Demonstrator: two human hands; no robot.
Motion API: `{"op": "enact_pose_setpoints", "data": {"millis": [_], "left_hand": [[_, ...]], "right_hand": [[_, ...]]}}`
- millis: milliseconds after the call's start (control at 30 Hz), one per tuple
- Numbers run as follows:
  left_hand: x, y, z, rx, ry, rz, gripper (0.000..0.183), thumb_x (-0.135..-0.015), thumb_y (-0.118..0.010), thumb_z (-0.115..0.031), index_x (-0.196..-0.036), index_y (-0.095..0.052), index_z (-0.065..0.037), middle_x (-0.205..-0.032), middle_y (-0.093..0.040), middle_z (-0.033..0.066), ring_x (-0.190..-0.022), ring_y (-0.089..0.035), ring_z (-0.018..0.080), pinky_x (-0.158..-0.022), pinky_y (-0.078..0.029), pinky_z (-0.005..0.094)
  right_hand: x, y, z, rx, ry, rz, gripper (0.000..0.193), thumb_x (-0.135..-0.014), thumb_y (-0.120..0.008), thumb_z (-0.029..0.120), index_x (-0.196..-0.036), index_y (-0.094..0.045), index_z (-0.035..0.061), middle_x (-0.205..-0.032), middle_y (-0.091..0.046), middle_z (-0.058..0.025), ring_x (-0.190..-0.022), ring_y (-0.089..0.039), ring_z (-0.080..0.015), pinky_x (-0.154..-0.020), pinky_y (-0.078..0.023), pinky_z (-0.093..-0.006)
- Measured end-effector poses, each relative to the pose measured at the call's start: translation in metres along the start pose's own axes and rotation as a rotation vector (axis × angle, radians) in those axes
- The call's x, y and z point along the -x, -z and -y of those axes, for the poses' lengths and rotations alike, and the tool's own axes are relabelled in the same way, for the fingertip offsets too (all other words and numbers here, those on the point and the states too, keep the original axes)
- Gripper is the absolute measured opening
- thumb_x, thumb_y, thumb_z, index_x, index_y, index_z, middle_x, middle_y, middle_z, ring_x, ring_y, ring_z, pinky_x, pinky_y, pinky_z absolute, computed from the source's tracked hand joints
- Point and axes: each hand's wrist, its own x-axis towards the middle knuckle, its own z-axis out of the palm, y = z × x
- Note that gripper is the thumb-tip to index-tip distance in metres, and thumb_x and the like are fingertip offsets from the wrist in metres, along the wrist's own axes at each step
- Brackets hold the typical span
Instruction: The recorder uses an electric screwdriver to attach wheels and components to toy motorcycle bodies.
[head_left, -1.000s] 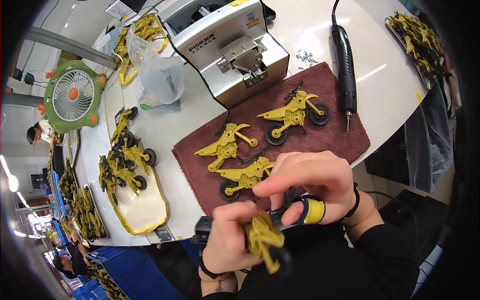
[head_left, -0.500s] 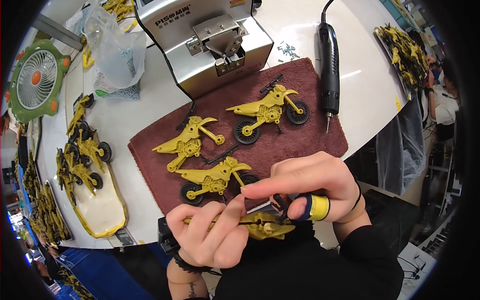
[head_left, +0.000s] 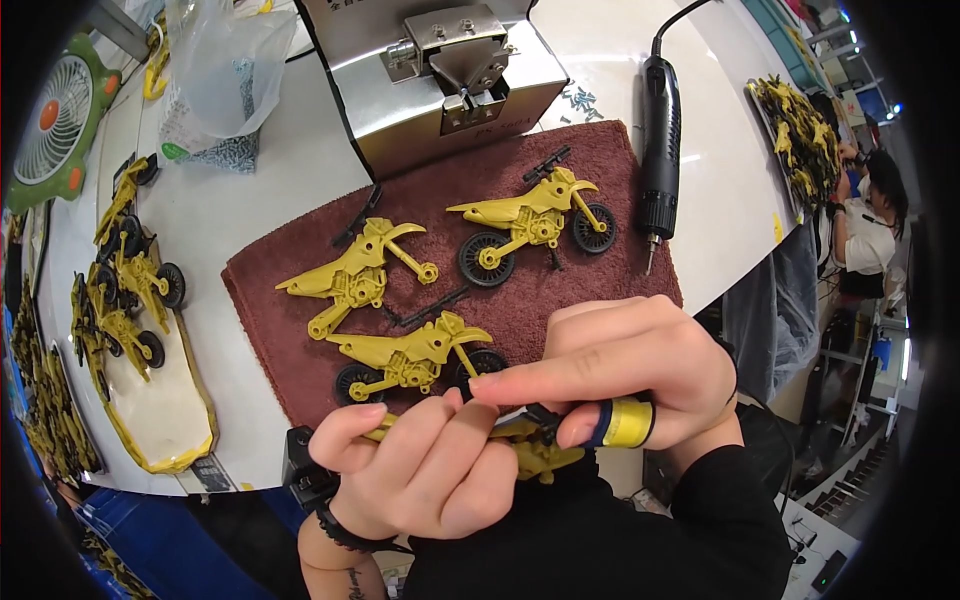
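Observation:
My left hand (head_left: pixel 430 470) is closed round a yellow toy motorcycle (head_left: pixel 548 458), mostly hidden by the fingers. Close against it, my right hand (head_left: pixel 650 360) has its thumb, wrapped in yellow and dark tape, at a small black part (head_left: pixel 541 412) on the toy. The right index finger reaches across to the left fingertips. Just beyond lies a yellow toy motorcycle with black wheels (head_left: pixel 405 352). Farther off are a wheelless yellow motorcycle body (head_left: pixel 352 275) and another motorcycle with wheels (head_left: pixel 535 215). Thin black handlebar pieces (head_left: pixel 432 307) lie among them.
A brown towel (head_left: pixel 270 290) lies under the toys. Behind it stands a metal screw-feeding machine (head_left: pixel 400 130), with loose screws (head_left: pixel 580 102) beside it. A black electric screwdriver (head_left: pixel 659 150) lies right. Left are a tray (head_left: pixel 165 430) of motorcycles, a screw bag (head_left: pixel 225 90) and a fan (head_left: pixel 60 120).
The view has shifted, so the table things sit a little left and the fan is partly cut off. Both hands stay together on the toy; its black part is now more covered.

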Motion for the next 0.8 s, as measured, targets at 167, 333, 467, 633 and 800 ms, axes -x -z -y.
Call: {"op": "enact_pose_setpoints", "data": {"millis": [167,333,467,633,800], "left_hand": [[-0.004,-0.003,-0.001,0.063,-0.009,0.059,0.016,-0.074,-0.054,-0.015,-0.073,-0.04,-0.023,-0.079,-0.061,-0.0062,-0.068,-0.055,0.0072,-0.086,-0.027,0.0366],[-0.005,0.0,0.0,0.111,-0.013,0.099,0.019,-0.073,-0.056,-0.013,-0.072,-0.04,-0.022,-0.075,-0.057,-0.0065,-0.069,-0.056,0.0077,-0.086,-0.028,0.0363],[-0.008,-0.001,0.002,0.125,0.012,0.074,0.018,-0.073,-0.059,-0.012,-0.073,-0.043,-0.02,-0.076,-0.057,-0.0054,-0.07,-0.057,0.0091,-0.085,-0.029,0.0372],[-0.008,0.001,0.003,0.16,0.022,0.089,0.018,-0.073,-0.06,-0.012,-0.074,-0.044,-0.019,-0.077,-0.058,-0.0045,-0.071,-0.058,0.0097,-0.084,-0.03,0.0375],[-0.009,-0.001,0.004,0.182,0.023,0.069,0.017,-0.072,-0.061,-0.012,-0.073,-0.046,-0.018,-0.076,-0.058,-0.0044,-0.071,-0.058,0.0097,-0.084,-0.03,0.0367]], "right_hand": [[-0.011,0.017,0.001,0.201,0.058,0.228,0.04,-0.075,-0.064,0.013,-0.111,-0.062,-0.0051,-0.067,-0.056,-0.0087,-0.06,-0.056,-0.0225,-0.058,-0.044,-0.0305],[-0.026,0.029,-0.004,0.099,0.084,0.464,0.045,-0.074,-0.059,0.007,-0.117,-0.057,-0.0057,-0.071,-0.057,-0.0103,-0.064,-0.058,-0.0252,-0.061,-0.046,-0.0318],[-0.028,0.03,-0.006,0.05,0.056,0.481,0.045,-0.074,-0.059,0.006,-0.117,-0.058,-0.0049,-0.07,-0.057,-0.0092,-0.064,-0.058,-0.0243,-0.061,-0.046,-0.0318],[-0.031,0.022,0.006,0.167,-0.052,0.415,0.045,-0.071,-0.062,0.003,-0.116,-0.058,-0.0032,-0.069,-0.059,-0.0068,-0.062,-0.058,-0.0225,-0.062,-0.047,-0.031],[-0.033,0.025,0.011,0.168,-0.165,0.407,0.045,-0.069,-0.064,0.0,-0.113,-0.058,-0.001,-0.074,-0.061,-0.0073,-0.062,-0.059,-0.0227,-0.062,-0.048,-0.0308]]}}
